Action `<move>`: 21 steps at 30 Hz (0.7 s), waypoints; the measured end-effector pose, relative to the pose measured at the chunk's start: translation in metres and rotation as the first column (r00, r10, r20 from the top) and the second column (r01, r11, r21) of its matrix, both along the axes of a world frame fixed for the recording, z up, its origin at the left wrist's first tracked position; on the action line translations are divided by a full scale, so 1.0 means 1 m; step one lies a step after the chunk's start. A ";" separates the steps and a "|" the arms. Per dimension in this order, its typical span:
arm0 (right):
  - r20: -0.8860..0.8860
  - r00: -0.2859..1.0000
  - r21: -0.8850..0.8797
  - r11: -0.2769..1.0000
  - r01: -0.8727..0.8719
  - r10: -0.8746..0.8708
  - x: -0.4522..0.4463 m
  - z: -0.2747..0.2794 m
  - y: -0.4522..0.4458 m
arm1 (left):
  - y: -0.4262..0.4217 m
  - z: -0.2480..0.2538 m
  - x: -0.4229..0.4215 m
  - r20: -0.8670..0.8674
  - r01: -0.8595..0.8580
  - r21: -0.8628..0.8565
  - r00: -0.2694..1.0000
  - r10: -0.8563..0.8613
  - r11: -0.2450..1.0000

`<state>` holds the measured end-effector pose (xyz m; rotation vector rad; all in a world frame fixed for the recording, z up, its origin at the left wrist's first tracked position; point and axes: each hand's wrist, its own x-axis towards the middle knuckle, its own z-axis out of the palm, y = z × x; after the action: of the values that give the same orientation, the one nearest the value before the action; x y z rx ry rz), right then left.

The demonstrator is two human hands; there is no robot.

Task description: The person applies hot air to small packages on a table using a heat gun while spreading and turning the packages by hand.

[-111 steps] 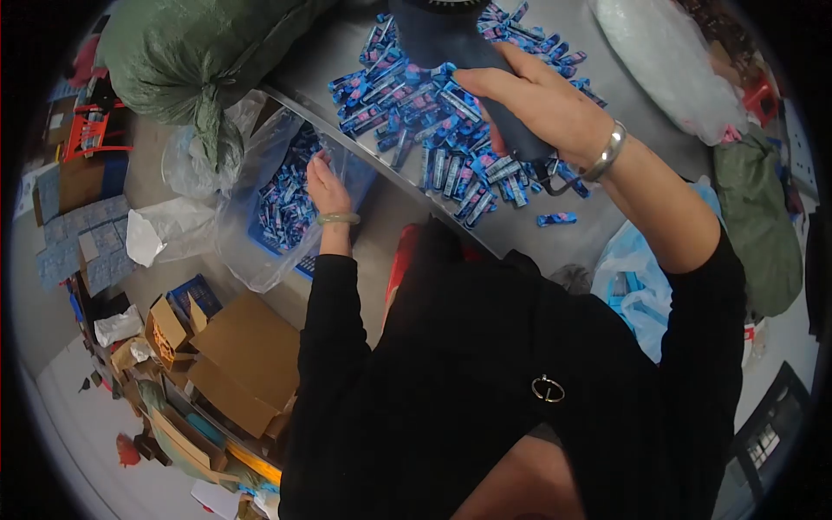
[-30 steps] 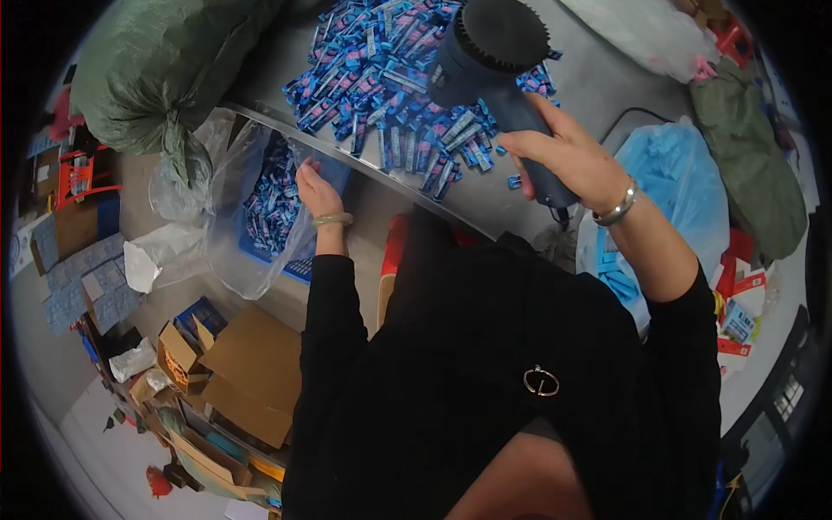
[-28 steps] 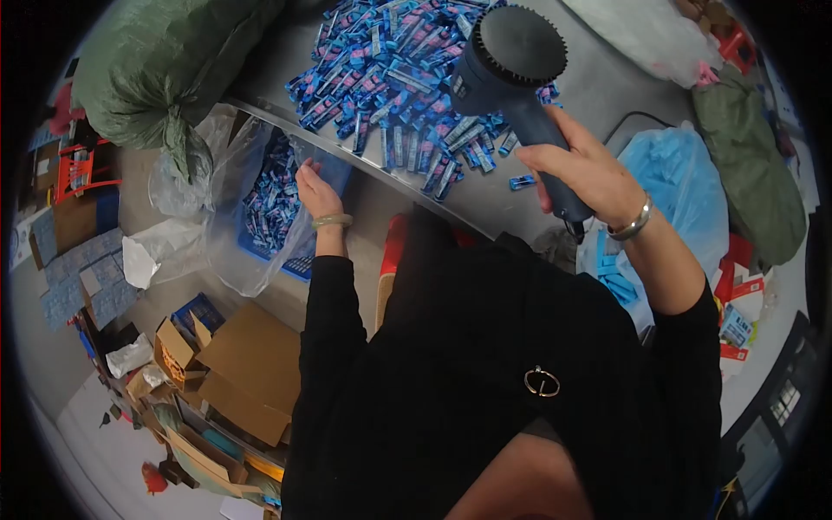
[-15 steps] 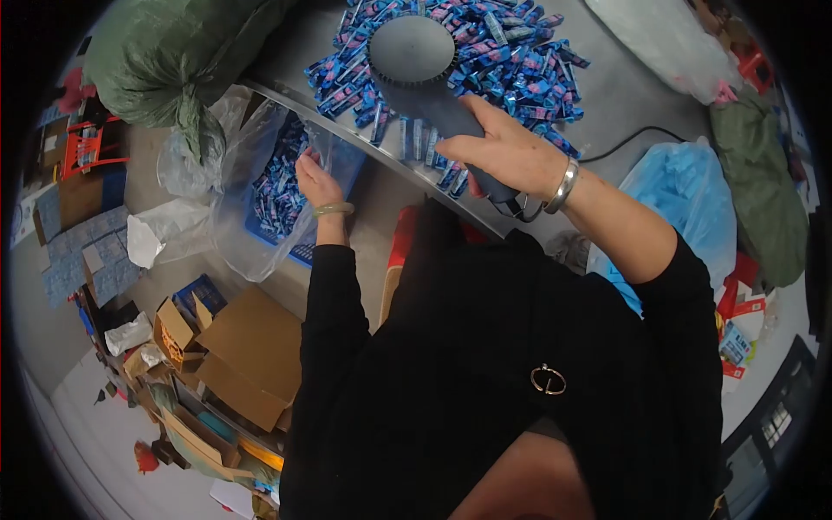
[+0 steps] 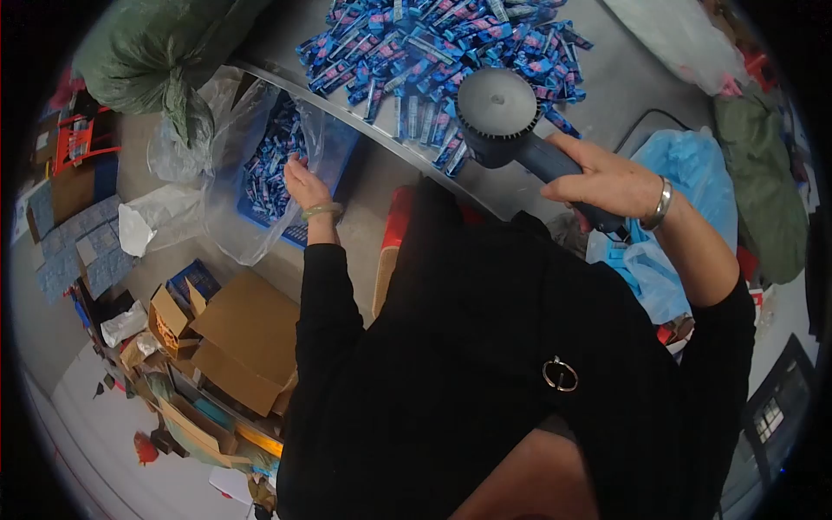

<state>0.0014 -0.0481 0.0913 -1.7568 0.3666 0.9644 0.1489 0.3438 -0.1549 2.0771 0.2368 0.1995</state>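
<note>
My right hand (image 5: pixel 611 180) is closed around the handle of a black corded hair dryer (image 5: pixel 498 104), its round grey rear end facing up. The dryer is over the near edge of the grey table (image 5: pixel 598 87), close to a row of small blue wrapped sticks (image 5: pixel 418 120). Behind it spreads a pile of blue-and-pink wrapped sticks (image 5: pixel 390 52). My left hand (image 5: pixel 307 184) is open, apparently with nothing in it, over a blue basket (image 5: pixel 342 160) lined with a clear plastic bag (image 5: pixel 230 186). More of the wrapped sticks (image 5: pixel 267 178) lie inside the basket.
A tied green sack (image 5: pixel 165 69) stands at the upper left. To the right are a light-blue plastic bag (image 5: pixel 685 173), another green sack (image 5: pixel 758 191) and a white translucent bag (image 5: pixel 680 39). Cardboard boxes (image 5: pixel 247 329) occupy the lower left. A red-edged stool (image 5: pixel 397 225) is beside me.
My right hand has moved the hair dryer right and toward me, away from the pile, uncovering more sticks. My left hand has shifted slightly left and down, still over the basket.
</note>
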 end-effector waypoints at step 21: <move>0.368 0.911 0.189 0.974 0.122 -0.185 0.174 -0.013 0.097 | 0.038 -0.001 0.006 0.007 -0.114 0.022 0.993 0.114 0.993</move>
<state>0.1756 0.0484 0.0782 -1.6917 0.1644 0.5039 0.1545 0.3817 -0.1557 2.0868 0.3511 0.2785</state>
